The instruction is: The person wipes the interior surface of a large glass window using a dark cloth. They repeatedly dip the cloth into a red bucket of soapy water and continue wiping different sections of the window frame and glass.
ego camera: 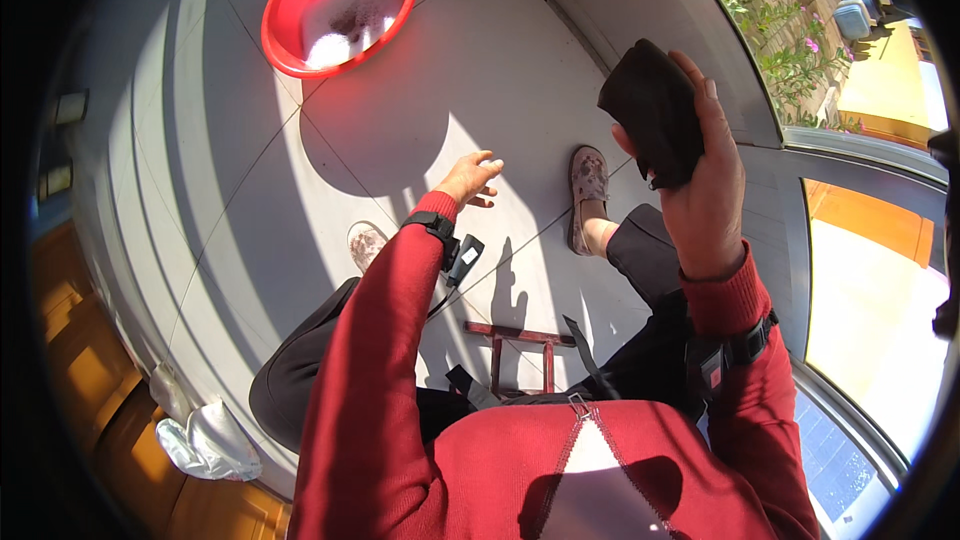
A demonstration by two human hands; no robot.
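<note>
My right hand (709, 157) is raised before the window side, with a folded dark cloth (652, 112) held across the palm and fingers. My left hand (471, 178) reaches over the floor between my feet, its fingers apart and holding nothing that I can see. Ahead of it stands a red plastic basin (279, 22) with soapy water. White foam (360, 4) covers much of the water, around a darker patch. Whether something lies under the foam is hidden.
Pale floor tiles (247, 187) are striped with sun and shadow. By my left wrist hangs a black device (466, 259) on a cable. A reddish frame (521, 333) is between my legs. White plastic bags (214, 442) rest beside wooden cabinets (90, 360). Glazed doors (795, 255) stand right.
</note>
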